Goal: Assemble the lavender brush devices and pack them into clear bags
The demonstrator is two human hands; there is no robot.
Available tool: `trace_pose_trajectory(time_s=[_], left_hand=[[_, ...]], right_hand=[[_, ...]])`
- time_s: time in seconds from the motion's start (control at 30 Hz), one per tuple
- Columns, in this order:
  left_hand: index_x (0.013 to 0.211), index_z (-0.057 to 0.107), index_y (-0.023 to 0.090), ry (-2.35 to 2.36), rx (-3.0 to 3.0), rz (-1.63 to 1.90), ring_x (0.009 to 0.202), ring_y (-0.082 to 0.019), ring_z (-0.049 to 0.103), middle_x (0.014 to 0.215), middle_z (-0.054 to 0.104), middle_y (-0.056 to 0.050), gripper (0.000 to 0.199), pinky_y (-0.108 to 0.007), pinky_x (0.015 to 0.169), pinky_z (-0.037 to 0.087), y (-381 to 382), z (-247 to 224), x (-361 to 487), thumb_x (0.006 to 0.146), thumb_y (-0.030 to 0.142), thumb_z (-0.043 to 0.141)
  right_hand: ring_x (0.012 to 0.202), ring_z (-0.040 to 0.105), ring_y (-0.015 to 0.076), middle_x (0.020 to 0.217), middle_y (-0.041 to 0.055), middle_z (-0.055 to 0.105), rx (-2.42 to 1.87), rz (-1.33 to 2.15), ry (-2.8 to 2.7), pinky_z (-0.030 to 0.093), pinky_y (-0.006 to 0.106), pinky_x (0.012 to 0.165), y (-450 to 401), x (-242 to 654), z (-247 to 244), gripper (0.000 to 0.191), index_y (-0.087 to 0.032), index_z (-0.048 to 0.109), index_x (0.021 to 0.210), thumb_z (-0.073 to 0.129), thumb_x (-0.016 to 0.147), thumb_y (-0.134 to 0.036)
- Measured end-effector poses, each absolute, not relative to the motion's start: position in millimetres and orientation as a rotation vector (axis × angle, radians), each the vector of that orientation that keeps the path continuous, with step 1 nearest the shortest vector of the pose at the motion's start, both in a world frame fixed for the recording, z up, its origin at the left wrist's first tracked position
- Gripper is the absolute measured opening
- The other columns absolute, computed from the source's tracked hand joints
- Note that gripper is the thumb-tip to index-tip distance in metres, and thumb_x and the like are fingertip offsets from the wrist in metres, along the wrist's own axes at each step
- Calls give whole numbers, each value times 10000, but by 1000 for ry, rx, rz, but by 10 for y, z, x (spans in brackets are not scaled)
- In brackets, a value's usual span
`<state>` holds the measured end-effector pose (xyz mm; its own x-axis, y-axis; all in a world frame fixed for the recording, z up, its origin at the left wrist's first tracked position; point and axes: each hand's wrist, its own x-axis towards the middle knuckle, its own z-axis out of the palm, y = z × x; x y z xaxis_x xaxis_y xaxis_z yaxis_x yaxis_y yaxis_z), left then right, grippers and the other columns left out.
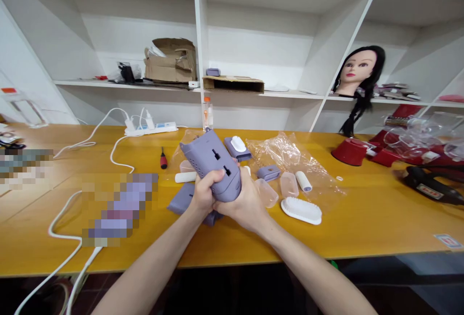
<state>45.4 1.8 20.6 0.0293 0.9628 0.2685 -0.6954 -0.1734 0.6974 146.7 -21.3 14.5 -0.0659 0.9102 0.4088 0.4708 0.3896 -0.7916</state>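
- Clutching a lavender plastic housing (213,170) in both hands, tilted above the desk (326,237)
- Left-hand grip (205,193) clenched around the housing's lower end
- Right-hand grip (244,204) also grasping it, cupped against the underside
- Lavender molded piece (181,199) lying on the desk just beneath the hands
- Translucent plastic cup (266,193) and white oval brush head (300,210) sitting just right of the hands, beside a clear plastic bag (279,148)
- Red-handled screwdriver (163,158) lying left of the housing, near a white power strip (150,129)
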Motion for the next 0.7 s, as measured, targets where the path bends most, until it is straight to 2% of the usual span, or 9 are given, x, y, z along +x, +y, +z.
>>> trace_pose_trajectory(time_s=[0.3,0.53,0.7], left_hand=[[828,674,140,435,757,1519,859,-299,645,734,708,-43,365,-393,771,517,16,282,411,481,199,581],[960,644,120,530,756,1514,889,-283,643,804,708,-59,414,-400,822,498,45,260,422,556,211,651],[1010,620,159,368,834,1491,950,-301,626,931,697,-85,437,-421,824,500,63,339,339,609,326,671]], right_hand=[[900,566,222,1022,36,557,-1211,518,-1716,469,360,723,-211,1434,131,734,-251,401,1120,758,485,-341],[852,565,212,969,27,570,-1252,610,-1721,460,335,668,-150,1506,107,680,-239,411,1073,753,502,-379],[830,541,207,961,29,556,-1253,544,-1742,453,330,650,-149,1555,97,659,-226,406,1018,758,475,-353]])
